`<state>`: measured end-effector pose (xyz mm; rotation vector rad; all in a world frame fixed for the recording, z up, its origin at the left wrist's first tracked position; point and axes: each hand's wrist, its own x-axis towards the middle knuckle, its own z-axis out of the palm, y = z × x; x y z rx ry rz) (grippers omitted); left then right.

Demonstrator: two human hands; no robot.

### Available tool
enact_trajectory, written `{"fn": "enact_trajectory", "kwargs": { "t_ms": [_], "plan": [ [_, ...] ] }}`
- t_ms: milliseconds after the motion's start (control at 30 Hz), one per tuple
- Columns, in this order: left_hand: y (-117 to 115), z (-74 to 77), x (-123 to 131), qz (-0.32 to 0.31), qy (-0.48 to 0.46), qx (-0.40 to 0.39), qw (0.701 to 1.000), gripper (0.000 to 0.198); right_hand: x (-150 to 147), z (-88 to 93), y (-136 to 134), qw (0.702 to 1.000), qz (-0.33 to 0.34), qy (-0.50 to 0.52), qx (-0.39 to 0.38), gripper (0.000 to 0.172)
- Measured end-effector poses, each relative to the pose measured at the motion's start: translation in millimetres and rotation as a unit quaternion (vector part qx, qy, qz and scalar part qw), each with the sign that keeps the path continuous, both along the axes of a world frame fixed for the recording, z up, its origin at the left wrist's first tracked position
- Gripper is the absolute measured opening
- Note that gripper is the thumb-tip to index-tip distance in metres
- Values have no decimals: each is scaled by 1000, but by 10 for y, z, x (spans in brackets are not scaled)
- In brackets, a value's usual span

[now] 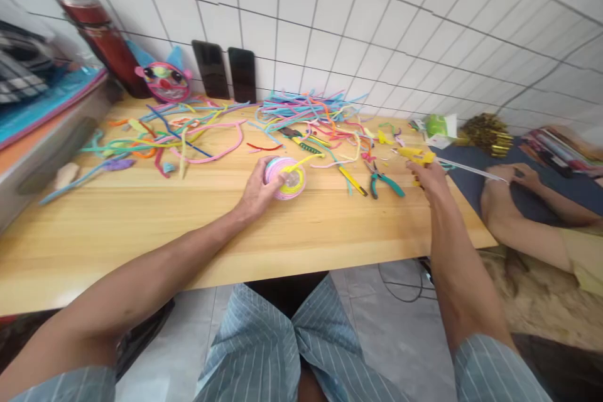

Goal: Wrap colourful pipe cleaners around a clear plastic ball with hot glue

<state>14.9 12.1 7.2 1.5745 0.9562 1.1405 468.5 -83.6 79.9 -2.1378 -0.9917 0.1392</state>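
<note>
Head view, sole entry. One round pink-and-lilac fuzzy coil with a yellow centre [293,181], above the pale wooden tabletop [292,232]; whether it touches the wood I cannot tell. Left hand [259,191]: closed about the coil's left edge, thumb across its face. Right hand [431,179]: wrapped round one yellow plastic glue gun [418,155], well to the coil's right; long axis crosswise, nozzle leftward, long translucent glue stick [471,169] trailing rightward. Between them: teal-handled metal pliers [392,186] and slim yellow-and-black cutter [352,179]. Behind: heaped multicoloured fuzzy stems [301,107].
</note>
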Motion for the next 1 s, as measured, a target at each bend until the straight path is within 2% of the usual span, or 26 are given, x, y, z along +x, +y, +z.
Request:
{"fn": "enact_trajectory", "kwargs": {
  "t_ms": [100,200,267,367,467,600,800,1000],
  "plan": [
    [6,1,1,1,-1,15,1000,61,-420,139,64,993,75,44,76,19],
    [30,-19,0,-10,-13,22,1000,58,-964,243,75,967,204,83,125,25],
    [42,-35,-2,-3,-13,32,999,58,-1299,270,59,945,286,86,135,27],
    [53,-48,-12,4,0,41,999,59,-1633,220,52,923,362,55,114,23],
    [61,-56,-31,0,10,40,999,63,-1758,94,72,900,423,23,107,14],
    [68,-87,-53,-18,20,61,998,68,-1771,-60,75,873,476,-26,104,8],
    [58,-133,-71,-32,53,88,994,76,-1787,-111,47,868,492,-45,47,10],
    [46,-114,-79,-37,59,93,993,81,-1846,-154,52,867,495,-32,51,8]
  ]
}}
